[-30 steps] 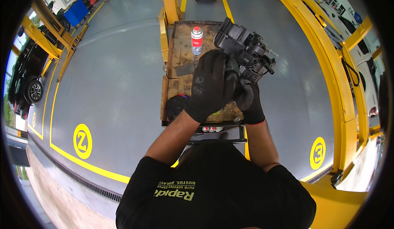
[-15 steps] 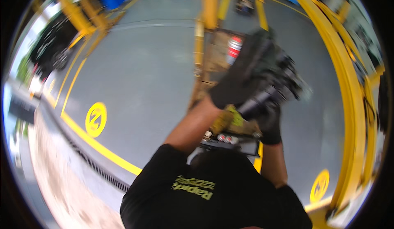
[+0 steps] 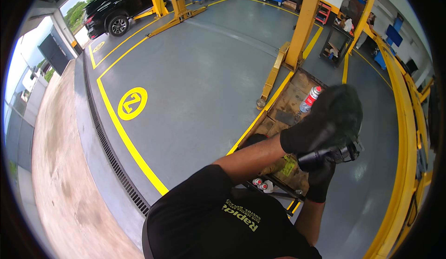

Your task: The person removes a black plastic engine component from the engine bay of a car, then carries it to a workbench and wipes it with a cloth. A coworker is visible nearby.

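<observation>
At the right side of a cart (image 3: 296, 91), I hold a black car part (image 3: 348, 152), probably stiff, fairly heavy and best gripped round its body, the fingers of my right hand (image 3: 321, 177) curled against it, those of my left hand (image 3: 331, 118) too blurred to tell.
</observation>
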### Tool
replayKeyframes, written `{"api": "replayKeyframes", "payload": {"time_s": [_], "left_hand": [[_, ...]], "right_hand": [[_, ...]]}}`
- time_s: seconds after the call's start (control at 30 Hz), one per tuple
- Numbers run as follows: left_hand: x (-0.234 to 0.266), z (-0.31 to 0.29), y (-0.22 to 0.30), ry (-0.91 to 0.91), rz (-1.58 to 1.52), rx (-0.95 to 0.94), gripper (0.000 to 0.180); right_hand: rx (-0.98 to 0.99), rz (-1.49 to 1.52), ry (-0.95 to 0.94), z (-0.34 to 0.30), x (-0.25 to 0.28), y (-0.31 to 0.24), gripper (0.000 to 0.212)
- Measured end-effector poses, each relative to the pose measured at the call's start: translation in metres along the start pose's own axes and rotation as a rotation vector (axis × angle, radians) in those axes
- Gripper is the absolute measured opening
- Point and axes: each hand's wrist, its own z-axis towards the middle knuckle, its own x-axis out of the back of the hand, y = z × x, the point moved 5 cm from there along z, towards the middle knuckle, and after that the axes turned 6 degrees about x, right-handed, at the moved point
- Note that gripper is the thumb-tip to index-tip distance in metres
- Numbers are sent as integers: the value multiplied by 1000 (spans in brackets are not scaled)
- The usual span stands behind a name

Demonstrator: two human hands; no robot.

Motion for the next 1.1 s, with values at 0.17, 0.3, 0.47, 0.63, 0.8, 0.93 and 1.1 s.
{"api": "replayKeyframes", "payload": {"time_s": [0.17, 0.3, 0.47, 0.63, 0.8, 0.93, 1.1], "left_hand": [[0, -6, -22, -191, -149, 30, 67], [-6, -3, -32, -150, -217, 218, 77], [-10, -4, -33, 10, -300, 158, 65], [-12, 0, -36, -78, -518, 403, 64], [-6, 0, -16, 124, -307, 69, 38], [-7, 9, -47, 121, -211, 272, 17], [17, 12, -97, 85, -671, 497, 30]], "right_hand": [[29, -22, 79, 3, 3, -9, 49], [216, -473, 30, 8, 10, -15, 46], [154, -150, 75, 10, -16, -21, 41], [377, -774, -61, 6, -8, -30, 37], [317, -490, 35, 1, -4, -35, 26], [582, -1181, -109, -23, 25, -9, 29], [70, 69, 120, 5, -73, -21, 30]]}}
